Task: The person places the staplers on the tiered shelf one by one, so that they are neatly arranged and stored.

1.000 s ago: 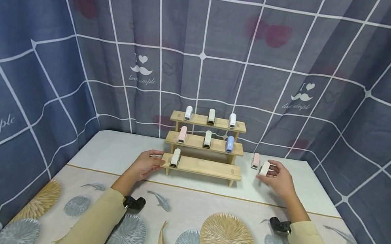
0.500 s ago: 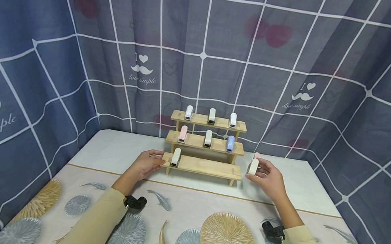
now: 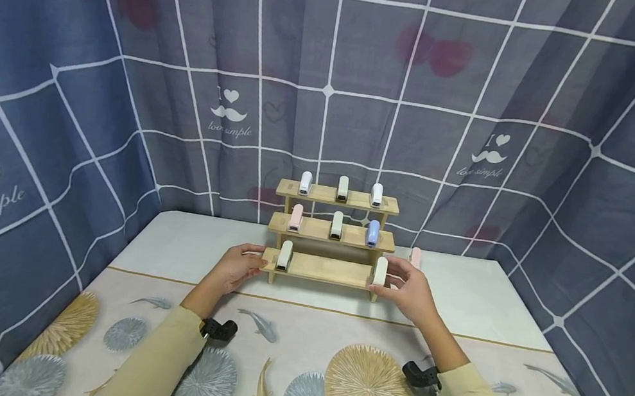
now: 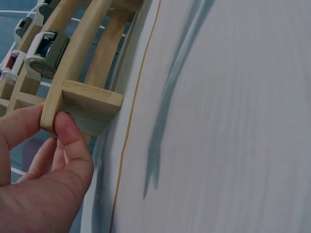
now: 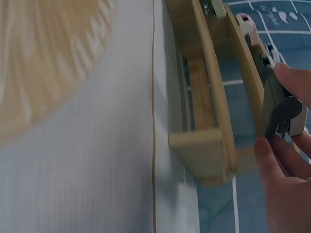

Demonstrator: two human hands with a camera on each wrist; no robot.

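Observation:
A wooden three-tier display stand (image 3: 333,270) sits on the white tabletop. My left hand (image 3: 237,269) pinches the left end of its lowest board, thumb and fingers on either face in the left wrist view. In my right hand (image 3: 411,293) a small off-white stapler (image 3: 380,270) with a dark grey-green underside (image 5: 273,107) is gripped, over the right end of that board; the right wrist view shows it apart from the board. Another off-white stapler (image 3: 285,255) stands at the board's left end. Pink (image 3: 295,218), off-white (image 3: 336,225) and blue (image 3: 372,233) staplers occupy the middle tier.
The top tier carries white (image 3: 305,183), cream (image 3: 343,188) and white (image 3: 376,194) staplers. Behind my right hand, a pink stapler (image 3: 416,256) stands on the tabletop, partly hidden. A patterned cloth (image 3: 253,372) covers the near side; a gridded blue curtain (image 3: 359,131) hangs behind.
My right hand has carried the off-white stapler leftward from beside the pink one to over the right end of the lowest board. The left hand keeps its place on the stand.

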